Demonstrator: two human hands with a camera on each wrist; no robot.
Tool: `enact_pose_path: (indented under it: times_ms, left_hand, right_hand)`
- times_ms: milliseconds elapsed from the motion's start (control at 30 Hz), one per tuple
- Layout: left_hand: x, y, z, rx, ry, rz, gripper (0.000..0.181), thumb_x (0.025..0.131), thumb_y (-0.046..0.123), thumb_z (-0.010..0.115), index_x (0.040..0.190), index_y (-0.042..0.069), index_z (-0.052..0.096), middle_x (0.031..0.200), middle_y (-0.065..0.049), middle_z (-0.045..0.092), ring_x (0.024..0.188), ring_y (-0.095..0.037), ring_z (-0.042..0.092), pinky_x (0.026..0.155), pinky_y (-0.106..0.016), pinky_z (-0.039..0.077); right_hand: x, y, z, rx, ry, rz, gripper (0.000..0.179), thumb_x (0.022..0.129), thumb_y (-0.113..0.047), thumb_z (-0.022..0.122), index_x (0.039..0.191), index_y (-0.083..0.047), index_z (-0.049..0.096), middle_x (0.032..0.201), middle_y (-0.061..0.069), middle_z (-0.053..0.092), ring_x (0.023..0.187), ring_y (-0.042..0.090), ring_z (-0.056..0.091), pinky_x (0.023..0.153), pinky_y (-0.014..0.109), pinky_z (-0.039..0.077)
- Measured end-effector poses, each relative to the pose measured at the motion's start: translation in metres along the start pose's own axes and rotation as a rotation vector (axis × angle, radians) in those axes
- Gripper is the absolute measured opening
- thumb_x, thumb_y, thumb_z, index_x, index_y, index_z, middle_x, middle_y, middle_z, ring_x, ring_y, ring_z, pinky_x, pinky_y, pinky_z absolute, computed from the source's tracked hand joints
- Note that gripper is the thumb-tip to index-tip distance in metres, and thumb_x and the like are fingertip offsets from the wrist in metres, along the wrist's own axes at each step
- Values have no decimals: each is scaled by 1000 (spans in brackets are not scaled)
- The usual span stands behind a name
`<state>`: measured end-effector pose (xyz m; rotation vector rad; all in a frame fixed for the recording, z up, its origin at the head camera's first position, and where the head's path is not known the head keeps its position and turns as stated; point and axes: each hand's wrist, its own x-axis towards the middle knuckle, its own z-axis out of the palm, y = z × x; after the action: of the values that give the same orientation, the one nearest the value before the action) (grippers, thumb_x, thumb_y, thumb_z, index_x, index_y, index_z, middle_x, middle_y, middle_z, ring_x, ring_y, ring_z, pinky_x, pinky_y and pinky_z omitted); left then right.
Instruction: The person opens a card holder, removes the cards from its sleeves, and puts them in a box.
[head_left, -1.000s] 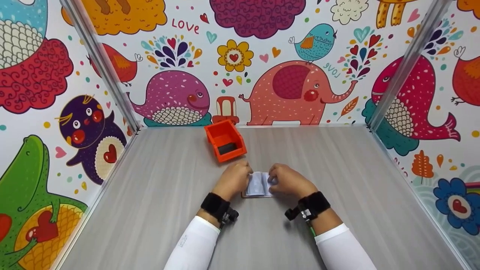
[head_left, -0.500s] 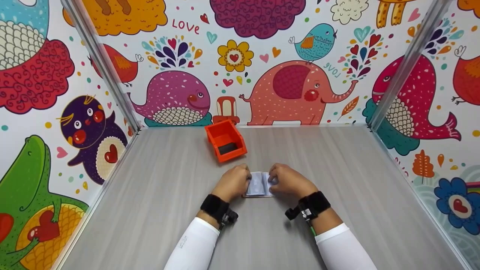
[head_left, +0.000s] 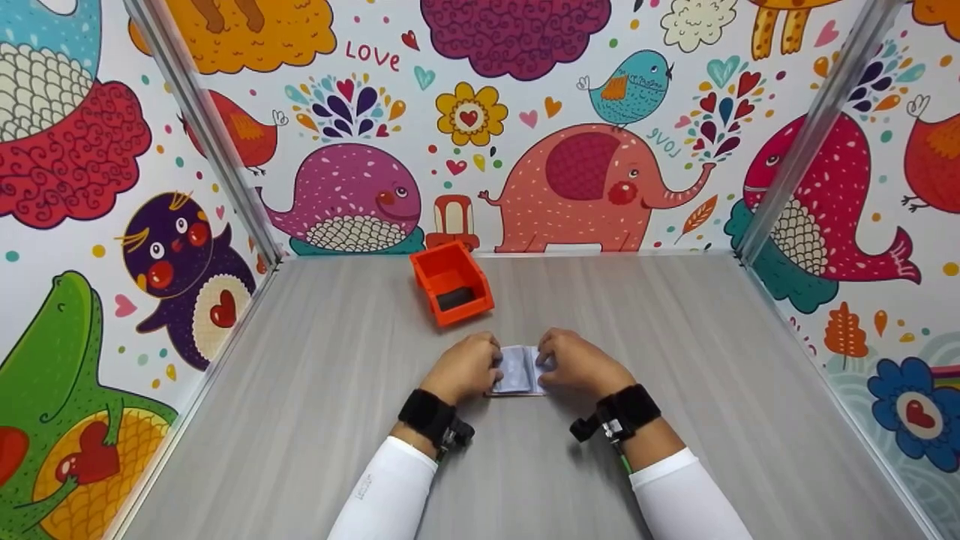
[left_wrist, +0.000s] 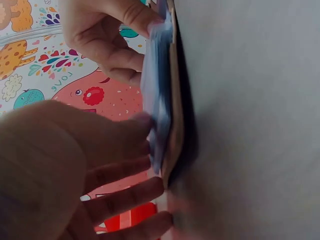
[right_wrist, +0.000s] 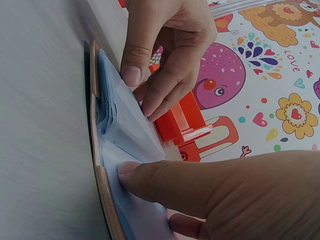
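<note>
A small card holder (head_left: 514, 370) lies open on the table, its clear bluish plastic sleeves (right_wrist: 131, 124) spread over a tan-edged cover (right_wrist: 103, 187). More sleeves are stacked on its left side than on its right. My left hand (head_left: 463, 369) pinches the left edge of the stack between thumb and fingers. On the other side my right hand (head_left: 583, 365) holds the right part, its thumb flat on the sleeve and its fingers past the far edge. The left wrist view shows the holder edge-on, with the cover (left_wrist: 176, 107) under the sleeves.
An orange-red plastic bin (head_left: 450, 281) with a dark patch inside stands beyond my left hand. The grey table (head_left: 315, 420) is enclosed by printed cartoon walls (head_left: 360, 195) with metal corner posts (head_left: 206, 135).
My left hand has shifted slightly toward me along the left edge of the sleeves. The right hand stays in place, and the bin has not moved.
</note>
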<state>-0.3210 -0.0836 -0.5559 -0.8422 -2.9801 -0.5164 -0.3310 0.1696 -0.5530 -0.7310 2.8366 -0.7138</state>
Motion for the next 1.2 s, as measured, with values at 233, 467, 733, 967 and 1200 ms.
enact_pose_path:
  times_ms: [233,467,733,967,1200]
  left_hand:
    - [-1,2,-5,-61,-18,-39,21,98,21,90,114,9,86,118,-5,78,108,-23,74,103,-43,63]
    - [-2,2,-3,-91,37,-25,22,91,15,92,112,10,88,107,-5,81,101,-23,73,96,-43,62]
    - [0,3,-2,-94,53,19,17,88,9,91,105,10,90,103,-5,83,100,-24,76,95,-43,63]
    - [0,4,-2,-98,47,8,17,87,8,92,104,10,89,102,-3,83,96,-22,75,90,-41,63]
    - [1,4,-2,-88,38,-9,16,87,5,90,102,10,88,101,-3,82,91,-21,73,86,-40,62]
  right_hand:
    - [0,0,0,9,4,24,21,88,-13,96,106,-9,87,130,8,75,122,27,70,110,49,60]
    - [0,2,-1,-4,3,-20,20,87,-10,94,104,-6,86,130,11,75,122,30,71,110,51,60]
    - [-1,1,-8,124,76,83,8,101,-9,79,108,-8,84,116,7,81,103,21,72,96,47,64]
    - [2,-20,-8,93,118,-45,9,99,-17,87,102,-9,85,104,6,79,97,23,73,92,47,63]
    - [3,-40,2,-54,103,-135,26,87,-16,98,106,-6,85,109,5,77,96,24,72,85,41,61]
